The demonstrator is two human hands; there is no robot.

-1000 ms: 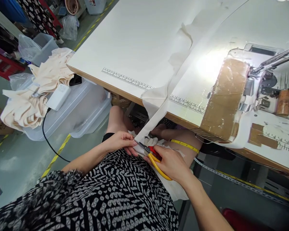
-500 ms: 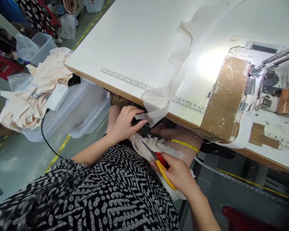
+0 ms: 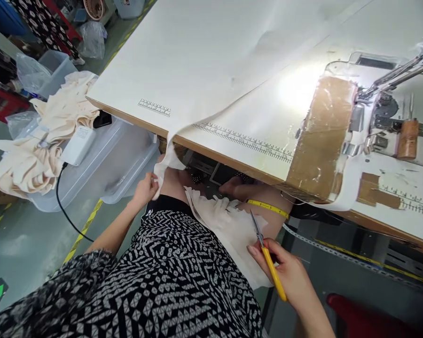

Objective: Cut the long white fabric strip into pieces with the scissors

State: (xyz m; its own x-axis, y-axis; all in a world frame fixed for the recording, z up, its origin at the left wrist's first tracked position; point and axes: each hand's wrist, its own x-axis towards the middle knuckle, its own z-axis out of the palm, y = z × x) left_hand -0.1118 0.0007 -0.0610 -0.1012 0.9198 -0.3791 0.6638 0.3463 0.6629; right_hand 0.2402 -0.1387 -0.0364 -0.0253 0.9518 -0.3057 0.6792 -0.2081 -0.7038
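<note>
Closed on the end of a cream fabric strip is my left hand, beside my left thigh below the table edge. The strip runs up over the edge and stretches back across the white tabletop. My right hand holds scissors with yellow handles, above my lap. Their blades point away from me and look closed. A bunch of cut cream fabric pieces lies across my lap, to the left of the scissors. Around my right thigh is a yellow tape measure.
A sewing machine stands at the right of the white table, with brown tape over its left part. At left, a clear plastic bin bears cream fabric and a white power bank with a black cable.
My left hand has moved left and towards me, pulling the strip's end along and drawing it taut. My right hand with the scissors has shifted right, with the blades turned more upright.
</note>
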